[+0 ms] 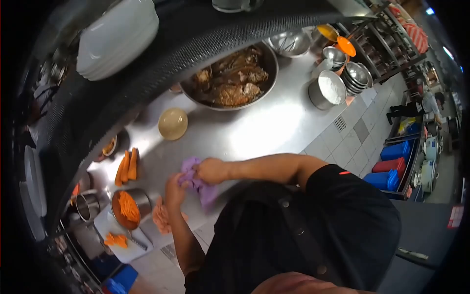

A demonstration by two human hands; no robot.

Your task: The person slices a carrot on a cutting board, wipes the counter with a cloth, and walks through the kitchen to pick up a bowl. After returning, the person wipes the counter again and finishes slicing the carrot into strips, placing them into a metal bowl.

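A purple cloth (190, 171) is bunched between my two hands at the front of the steel counter (230, 137), its lower end hanging toward my body. My left hand (175, 192) is closed on the cloth's left side. From the right, my right hand (211, 170) grips the upper part of it, fingers curled in. Beside my left forearm lies a crumpled salmon-pink cloth (161, 216). Peeled carrots (128, 166) rest on the counter to the left of my hands. Just beyond the hands stands a small beige bowl (173, 124).
A large pan (274, 81) holds browned meat or fish. To the left, a steel pot (142, 201) contains shredded carrot, near a white board (139, 254) with a knife (137, 241) and carrot pieces. Steel bowls (356, 76) stand at right. An overhead shelf (186, 46) carries white plates (117, 39).
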